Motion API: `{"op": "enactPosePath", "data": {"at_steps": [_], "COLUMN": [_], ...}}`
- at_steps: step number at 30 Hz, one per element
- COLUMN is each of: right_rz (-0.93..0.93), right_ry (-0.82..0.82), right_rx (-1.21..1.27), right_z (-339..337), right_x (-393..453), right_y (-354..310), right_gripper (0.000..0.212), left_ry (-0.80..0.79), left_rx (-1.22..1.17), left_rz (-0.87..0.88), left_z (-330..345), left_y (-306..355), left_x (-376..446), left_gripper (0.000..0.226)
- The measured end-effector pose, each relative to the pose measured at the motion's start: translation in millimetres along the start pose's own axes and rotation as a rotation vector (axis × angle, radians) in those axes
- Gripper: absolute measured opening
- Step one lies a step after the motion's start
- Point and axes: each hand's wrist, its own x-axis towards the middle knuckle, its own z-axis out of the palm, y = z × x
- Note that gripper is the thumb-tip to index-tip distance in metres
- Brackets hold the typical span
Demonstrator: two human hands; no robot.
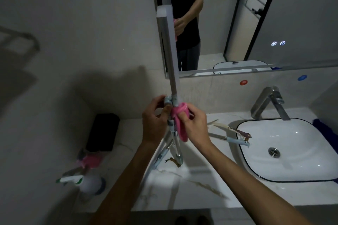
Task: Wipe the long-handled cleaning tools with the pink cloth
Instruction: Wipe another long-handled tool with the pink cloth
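Pink cloth (178,124), bunched and folded, sits pinched in the right hand (194,125) at the centre of a dim bathroom scene, pressed against the joint where a long-handled cleaning tool (172,55) meets its flat head. The tool stands nearly upright, its long axis running from about six o'clock, where the chrome shaft dips toward the marble worktop (192,188), to twelve o'clock, where the pale, bar-shaped head rises in front of the mirror (256,14). The left hand (155,120) curls its grip around the light-blue hinge just at nine o'clock of the cloth, steadying the tool; the two hands are almost touching, the right being the nearer to the cloth's working face. From the cloth, unwiped handle lies toward six o'clock and the head toward twelve, so the likely next stroke runs along that vertical line. A second tool (229,139) lies flat on the worktop at three o'clock, its end reaching the rim of the white sink (243,153). A spray bottle (87,182) stands at seven o'clock.
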Motion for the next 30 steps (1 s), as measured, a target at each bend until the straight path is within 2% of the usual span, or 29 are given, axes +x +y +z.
{"op": "enactPosePath", "data": {"at_steps": [4, 6, 8, 10, 14, 18, 22, 26, 30], "right_rz": [-0.065, -0.066, -0.045, -0.027, 0.052, 0.153, 0.140, 0.029, -0.007], "right_ry": [0.027, 0.016, 0.020, 0.024, 0.003, -0.002, -0.028, 0.013, -0.003], "right_rx": [0.027, -0.010, -0.013, -0.035, -0.118, -0.225, -0.215, -0.147, -0.141], "right_z": [10, 14, 21, 28, 38, 44, 42, 39, 36], "right_x": [6, 3, 0, -2, -17, -34, -21, -4, 1], "right_y": [-2, 9, 19, 28, 60, 88, 75, 39, 47], "right_gripper": [0.023, 0.018, 0.014, 0.013, 0.004, 0.016, 0.025, 0.016, 0.014], "left_ry": [-0.003, -0.013, -0.012, -0.001, -0.023, -0.049, -0.083, -0.091, -0.111], "left_rx": [0.031, 0.049, 0.058, 0.090, 0.097, 0.129, 0.141, 0.118, 0.109], "left_rz": [-0.019, -0.054, -0.080, -0.083, -0.126, -0.126, -0.111, -0.095, -0.143], "left_z": [-6, -8, -12, -16, -25, -31, -34, -28, -17], "left_y": [-11, -16, -18, -18, -24, -37, -38, -37, -39], "left_x": [1, -2, -4, -3, 3, 5, 7, 7, 5], "left_gripper": [0.028, 0.021, 0.008, 0.018, 0.016, 0.015, 0.019, 0.023, 0.036]}}
